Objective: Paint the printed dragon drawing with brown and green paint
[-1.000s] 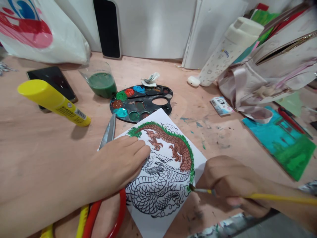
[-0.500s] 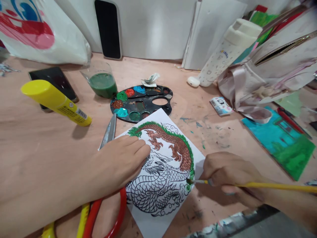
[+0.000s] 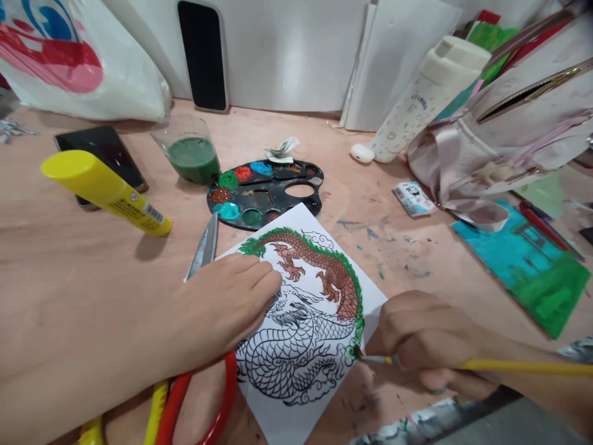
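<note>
My right hand (image 3: pixel 426 334) is closed round a yellow-handled paintbrush (image 3: pixel 523 366). The dark bristles touch the green edging at the right side of a dragon drawing (image 3: pixel 296 352) on white paper. Brown covers the dragon's upper body and green its spiky back; the head and lower coils are uncoloured. My left hand (image 3: pixel 236 296) lies on the left part of the paper, fingers together and bent downward, their tips hidden. Red-handled scissors (image 3: pixel 229 395) pass beneath this hand, with the blade showing beyond it. A black paint palette (image 3: pixel 273 201) sits just behind the sheet.
A cup of green water (image 3: pixel 192 154) stands left of the palette. Left of it are a yellow glue tube (image 3: pixel 106 191) and a phone (image 3: pixel 111 151). At right are a white bottle (image 3: pixel 426 99), a pale bag (image 3: pixel 509 130) and a blue-green painting (image 3: pixel 528 266).
My right hand and the brush have shifted slightly down, the tip moving lower along the green edging. My left hand stays in place on the paper.
</note>
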`<state>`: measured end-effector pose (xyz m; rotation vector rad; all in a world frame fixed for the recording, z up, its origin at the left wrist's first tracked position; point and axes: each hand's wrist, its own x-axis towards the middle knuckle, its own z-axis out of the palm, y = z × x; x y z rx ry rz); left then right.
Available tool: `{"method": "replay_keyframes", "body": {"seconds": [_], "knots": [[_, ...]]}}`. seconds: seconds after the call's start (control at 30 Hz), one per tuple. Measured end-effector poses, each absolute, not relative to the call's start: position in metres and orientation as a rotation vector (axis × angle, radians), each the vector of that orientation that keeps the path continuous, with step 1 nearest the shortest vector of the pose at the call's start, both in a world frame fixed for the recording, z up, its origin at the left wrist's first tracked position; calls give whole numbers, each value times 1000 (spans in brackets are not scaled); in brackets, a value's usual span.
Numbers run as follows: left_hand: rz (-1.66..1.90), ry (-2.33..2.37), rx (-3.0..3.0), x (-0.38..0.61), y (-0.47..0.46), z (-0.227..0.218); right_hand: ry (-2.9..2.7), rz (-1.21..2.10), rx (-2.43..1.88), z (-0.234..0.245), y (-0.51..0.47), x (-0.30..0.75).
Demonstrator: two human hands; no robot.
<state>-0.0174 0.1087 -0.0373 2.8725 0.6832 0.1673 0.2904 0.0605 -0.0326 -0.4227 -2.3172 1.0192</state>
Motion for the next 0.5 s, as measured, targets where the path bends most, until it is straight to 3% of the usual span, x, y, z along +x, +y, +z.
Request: {"method": "replay_keyframes", "body": {"seconds": [0.5], "knots": [[159, 661, 2861, -18, 110, -34, -2289, 978, -630, -30, 60, 290]]}}
